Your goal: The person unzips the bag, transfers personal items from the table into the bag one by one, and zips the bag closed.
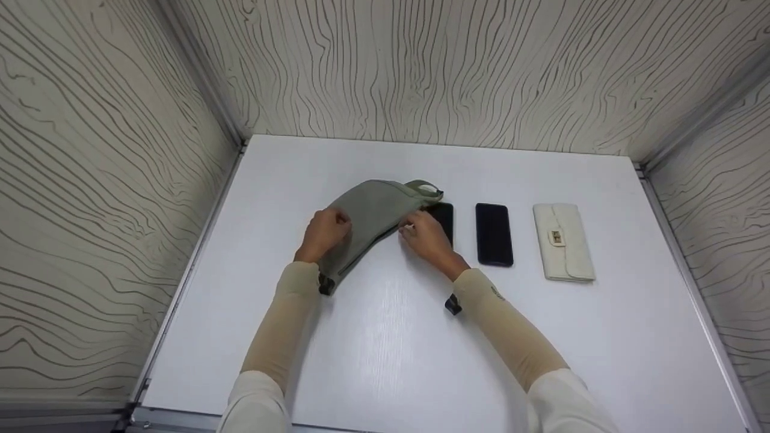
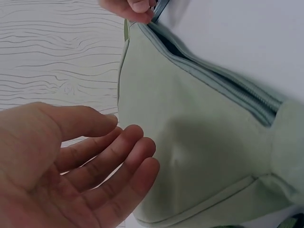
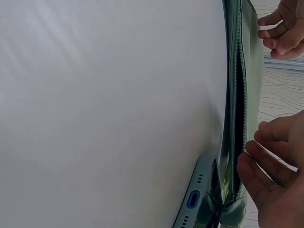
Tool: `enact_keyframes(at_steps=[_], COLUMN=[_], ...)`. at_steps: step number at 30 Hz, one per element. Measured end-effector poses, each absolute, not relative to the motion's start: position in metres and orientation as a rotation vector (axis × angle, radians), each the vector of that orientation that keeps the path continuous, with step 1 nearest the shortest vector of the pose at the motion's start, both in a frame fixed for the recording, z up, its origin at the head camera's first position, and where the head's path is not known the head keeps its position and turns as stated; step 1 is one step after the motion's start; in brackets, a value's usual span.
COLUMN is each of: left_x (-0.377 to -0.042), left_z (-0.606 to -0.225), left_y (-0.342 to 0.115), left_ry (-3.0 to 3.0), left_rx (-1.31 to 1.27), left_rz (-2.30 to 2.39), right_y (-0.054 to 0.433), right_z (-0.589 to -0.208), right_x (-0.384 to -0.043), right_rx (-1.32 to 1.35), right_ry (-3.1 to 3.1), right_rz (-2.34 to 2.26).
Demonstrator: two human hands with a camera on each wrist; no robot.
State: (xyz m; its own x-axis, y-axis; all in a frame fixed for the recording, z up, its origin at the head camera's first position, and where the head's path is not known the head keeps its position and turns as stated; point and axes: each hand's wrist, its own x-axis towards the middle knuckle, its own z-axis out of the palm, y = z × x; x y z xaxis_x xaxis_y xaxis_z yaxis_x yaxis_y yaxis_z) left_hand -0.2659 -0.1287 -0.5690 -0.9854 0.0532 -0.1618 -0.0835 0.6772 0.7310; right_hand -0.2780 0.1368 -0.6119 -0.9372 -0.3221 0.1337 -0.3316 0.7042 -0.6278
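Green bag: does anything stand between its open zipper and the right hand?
Nothing visible does: the right hand is at the zipper of the green bag, and the nearest phone lies by the bag, not between them.

High head view, forward-down; close views from either wrist, bag (image 2: 209, 147) in both.
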Motion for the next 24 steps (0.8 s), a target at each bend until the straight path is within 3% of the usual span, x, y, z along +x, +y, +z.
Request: enact_keyframes(at_steps=[24], left_x=[-0.265], left_z=[-0.583], left_y=[-0.100], left_ry=[2.884], left_rx=[0.185], left_rz=[0.923], right_y=[0.120], right_z=[-0.622], right_x=[-0.269], right_rx=[0.698], right_ry=[-2.815], right_rz=[1.025])
